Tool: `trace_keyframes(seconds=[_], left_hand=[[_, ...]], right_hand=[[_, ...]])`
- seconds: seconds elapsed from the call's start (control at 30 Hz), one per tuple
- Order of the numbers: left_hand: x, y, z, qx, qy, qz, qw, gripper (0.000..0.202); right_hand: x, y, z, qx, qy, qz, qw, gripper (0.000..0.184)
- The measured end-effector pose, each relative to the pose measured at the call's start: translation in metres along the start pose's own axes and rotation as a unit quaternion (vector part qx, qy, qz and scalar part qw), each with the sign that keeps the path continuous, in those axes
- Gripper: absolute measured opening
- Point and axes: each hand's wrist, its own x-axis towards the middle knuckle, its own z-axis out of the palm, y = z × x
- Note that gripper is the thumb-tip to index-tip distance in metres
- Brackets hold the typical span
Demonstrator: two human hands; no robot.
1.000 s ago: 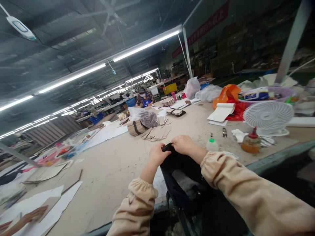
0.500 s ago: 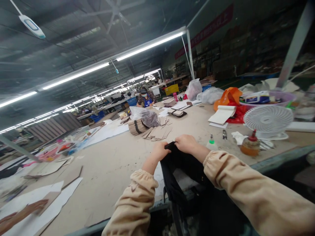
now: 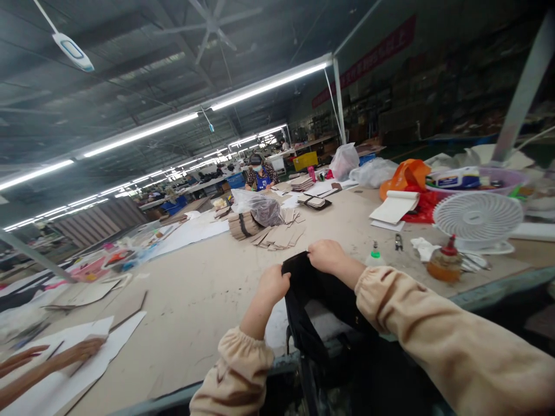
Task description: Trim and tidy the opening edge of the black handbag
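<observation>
Two hands are clamping black cloth by its far edge, its length running back off the table, sagging in soft folds

Loose beige sleeves end in gathered, ruffled cuffs.

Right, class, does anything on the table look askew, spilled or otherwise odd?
Mildly: tan pieces lie loosely fanned out on the table, beyond the left hand, looking untidy beside the dark-banded bundle. No spill is evident.
</observation>
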Motion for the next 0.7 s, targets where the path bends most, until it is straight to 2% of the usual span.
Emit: trace_keyframes(seconds=[0.1, 0.23, 0.33, 0.4, 0.57, 0.7], left_hand=[[0.015, 0.000, -0.004, 0.044, 0.004, -0.016, 0.999, 0.031], [0.032, 0.004, -0.018, 0.065, 0.029, -0.029, 0.997, 0.030], [0.037, 0.004, -0.029, 0.079, 0.045, -0.029, 0.995, 0.030], [0.038, 0.001, -0.031, 0.085, 0.045, -0.029, 0.995, 0.029], [0.036, -0.011, -0.015, 0.084, 0.024, -0.047, 0.995, 0.028], [0.028, -0.018, -0.003, 0.075, 0.040, -0.066, 0.994, 0.030]], right_hand=[[0.006, 0.000, -0.005, 0.000, -0.013, -0.013, 1.000, 0.031], [0.015, 0.000, -0.019, 0.000, -0.022, -0.020, 1.000, 0.028], [0.018, -0.005, -0.024, 0.006, -0.017, -0.007, 1.000, 0.028], [0.018, -0.011, -0.021, 0.013, -0.016, -0.001, 1.000, 0.027], [0.014, -0.024, 0.002, 0.026, -0.012, 0.010, 1.000, 0.029], [0.013, -0.028, 0.012, 0.023, -0.006, 0.004, 1.000, 0.032]])
